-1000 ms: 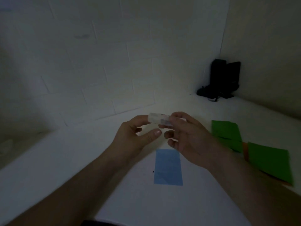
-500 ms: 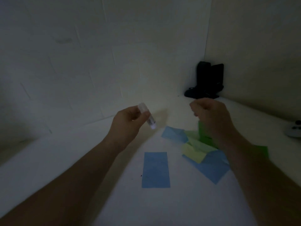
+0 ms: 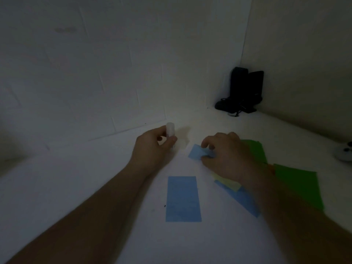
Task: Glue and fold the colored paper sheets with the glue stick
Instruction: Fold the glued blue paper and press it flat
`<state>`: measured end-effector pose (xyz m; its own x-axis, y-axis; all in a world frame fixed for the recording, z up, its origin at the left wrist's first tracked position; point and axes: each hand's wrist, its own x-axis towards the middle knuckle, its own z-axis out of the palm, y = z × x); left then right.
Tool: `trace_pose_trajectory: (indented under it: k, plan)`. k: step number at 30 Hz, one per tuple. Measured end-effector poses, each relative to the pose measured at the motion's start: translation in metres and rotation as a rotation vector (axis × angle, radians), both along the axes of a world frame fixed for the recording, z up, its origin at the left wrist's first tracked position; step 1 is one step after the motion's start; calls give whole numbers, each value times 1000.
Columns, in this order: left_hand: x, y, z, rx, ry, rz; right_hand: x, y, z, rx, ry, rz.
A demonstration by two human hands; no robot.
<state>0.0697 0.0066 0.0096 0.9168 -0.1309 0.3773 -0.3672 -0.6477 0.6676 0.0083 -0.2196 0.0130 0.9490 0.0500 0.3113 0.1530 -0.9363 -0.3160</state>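
My left hand grips a white glue stick upright, low over the white table. My right hand reaches down onto a pile of coloured sheets and pinches the corner of a light blue sheet between thumb and fingers. A folded blue sheet lies flat on the table in front of me, between my forearms. Under my right wrist lie a pale yellow sheet and another blue sheet. Green sheets lie further right.
A black device with cables stands in the far corner where the two walls meet. A small white object with dark spots sits at the right edge. The scene is dimly lit.
My hands pulled apart; the glue stick stayed in my left hand. My left hand then lowered toward the table and my right hand dropped onto the paper pile, taking hold of the light blue sheet.
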Motion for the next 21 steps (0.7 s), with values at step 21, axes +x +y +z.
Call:
trace_pose_trajectory:
  k: [21]
  plan:
    - [-81,31,47,-447,510,-511,-33,51,31,1130,-53,446]
